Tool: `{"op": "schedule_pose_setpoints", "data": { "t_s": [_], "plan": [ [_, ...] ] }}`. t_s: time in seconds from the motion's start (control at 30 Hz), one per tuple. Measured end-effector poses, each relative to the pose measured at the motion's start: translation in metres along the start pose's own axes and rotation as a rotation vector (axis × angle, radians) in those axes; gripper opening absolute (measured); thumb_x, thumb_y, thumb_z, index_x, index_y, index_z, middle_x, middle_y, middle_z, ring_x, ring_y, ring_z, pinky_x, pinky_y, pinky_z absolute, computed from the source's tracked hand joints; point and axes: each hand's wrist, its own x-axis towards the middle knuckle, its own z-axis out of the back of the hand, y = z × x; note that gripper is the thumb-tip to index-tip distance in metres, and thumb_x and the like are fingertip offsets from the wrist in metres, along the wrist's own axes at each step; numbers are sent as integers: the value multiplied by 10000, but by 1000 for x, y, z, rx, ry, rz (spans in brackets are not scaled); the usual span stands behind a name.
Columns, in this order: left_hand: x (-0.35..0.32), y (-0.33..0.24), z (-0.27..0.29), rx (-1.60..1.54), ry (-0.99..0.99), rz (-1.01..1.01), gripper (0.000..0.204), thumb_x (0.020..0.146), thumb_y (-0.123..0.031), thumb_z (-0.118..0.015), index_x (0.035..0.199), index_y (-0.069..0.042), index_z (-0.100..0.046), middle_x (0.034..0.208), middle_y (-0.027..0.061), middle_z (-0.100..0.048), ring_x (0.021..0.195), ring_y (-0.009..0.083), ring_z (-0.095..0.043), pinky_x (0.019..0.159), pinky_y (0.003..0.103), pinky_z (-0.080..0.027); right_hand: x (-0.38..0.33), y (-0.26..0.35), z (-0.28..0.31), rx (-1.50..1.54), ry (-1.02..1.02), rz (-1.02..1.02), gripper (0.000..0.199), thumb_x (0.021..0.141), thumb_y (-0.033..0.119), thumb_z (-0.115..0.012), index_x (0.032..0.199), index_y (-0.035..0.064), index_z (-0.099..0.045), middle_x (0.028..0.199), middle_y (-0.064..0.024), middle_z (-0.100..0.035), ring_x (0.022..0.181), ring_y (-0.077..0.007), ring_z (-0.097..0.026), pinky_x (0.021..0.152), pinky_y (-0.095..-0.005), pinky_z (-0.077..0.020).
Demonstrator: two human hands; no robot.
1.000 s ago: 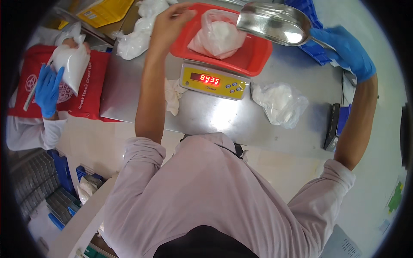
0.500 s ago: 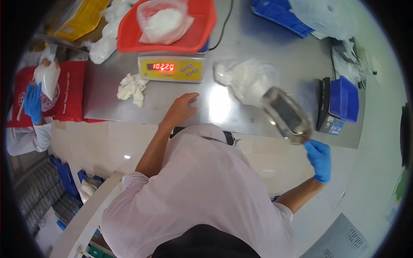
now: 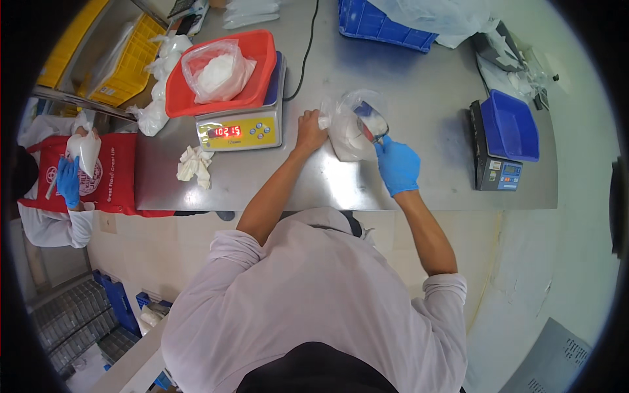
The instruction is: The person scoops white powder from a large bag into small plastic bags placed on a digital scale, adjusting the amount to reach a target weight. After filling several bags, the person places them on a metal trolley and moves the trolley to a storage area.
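Note:
A clear plastic bag (image 3: pixel 346 134) with white powder in it lies open on the steel table in front of me. My bare left hand (image 3: pixel 310 131) pinches the bag's left edge. In the blue-gloved fingers of my right hand (image 3: pixel 398 165) is the handle of a metal scoop (image 3: pixel 373 123), whose bowl reaches into the bag and is partly hidden by the plastic. Left of the bag, a scale with a yellow panel (image 3: pixel 239 133) carries a red tray (image 3: pixel 265 69). An open bag of white powder (image 3: pixel 219 75) rests in that tray.
A crumpled cloth (image 3: pixel 194 167) lies below the scale. To the right, a dark scale (image 3: pixel 488 164) bears a blue tray (image 3: pixel 514 128). A blue crate (image 3: pixel 383 29) stands at the back. At far left, another person's gloved hand (image 3: pixel 67 180) supports a filled bag (image 3: pixel 85 150).
My right hand has swung the scoop leftward from the table's right front into the bag. My left hand, formerly empty over the table, now grips the bag's edge. The view has shifted.

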Motion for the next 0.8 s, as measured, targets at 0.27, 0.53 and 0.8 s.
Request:
{"op": "schedule_pose_setpoints", "data": {
  "t_s": [0.27, 0.53, 0.8],
  "plan": [
    [15, -39, 10, -1324, 434, 390, 670, 690, 129, -492, 1344, -3, -428, 1225, 152, -546, 1116, 268, -562, 915, 358, -495, -12, 15, -21, 263, 65, -211, 331, 930, 353, -519, 960, 57, -664, 824, -209, -663, 763, -404, -631, 682, -477, -498],
    [32, -36, 17, -1201, 485, 254, 621, 649, 142, -539, 1245, -13, -461, 1143, 124, -561, 1061, 243, -566, 932, 330, -471, -15, -19, -40, 1118, 241, -657, 336, 904, 327, -624, 1022, 24, -713, 604, -8, -524, 531, -101, -443, 495, -277, -367],
    [35, -21, 41, -421, 101, -110, 625, 582, 56, -684, 1176, -32, -513, 1148, 179, -548, 1150, 331, -504, 999, 380, -409, -25, -41, -48, 1429, 432, -749, 346, 939, 362, -577, 1070, 64, -695, 551, 61, -382, 440, -45, -298, 402, -224, -219]
  ]
}}
